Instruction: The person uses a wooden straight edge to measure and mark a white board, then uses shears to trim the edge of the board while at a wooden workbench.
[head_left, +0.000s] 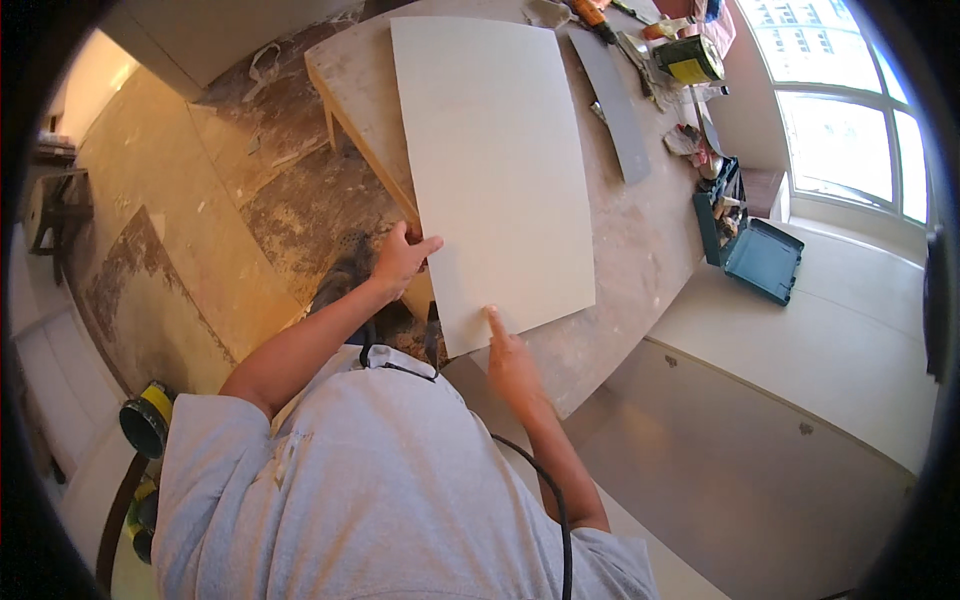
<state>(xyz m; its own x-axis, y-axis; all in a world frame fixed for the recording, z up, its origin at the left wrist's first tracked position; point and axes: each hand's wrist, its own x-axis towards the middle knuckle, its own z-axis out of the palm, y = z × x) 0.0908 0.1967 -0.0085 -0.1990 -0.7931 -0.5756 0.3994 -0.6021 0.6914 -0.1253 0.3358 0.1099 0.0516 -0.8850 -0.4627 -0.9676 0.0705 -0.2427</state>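
Observation:
A long white panel (500, 150) lies over the worktable, its near corner jutting past the table edge toward me. My left hand (400, 262) grips the panel's left edge, thumb on the top face and the other fingers partly hidden at the edge. At the near edge, my right hand (513, 365) presses one digit flat on the top face; its remaining fingers are hidden or curled below, and it appears to pinch the sheet. A narrow grey strip (612, 105) rests on the table to the right of the panel.
The dusty worktable (640, 235) carries an orange-handled tool (592, 17), a can (690, 60) and clutter at its far right. An open teal case (765, 258) sits on a white surface by the window. Another can (147, 420) stands at left. A black cable (545, 475) hangs beside me.

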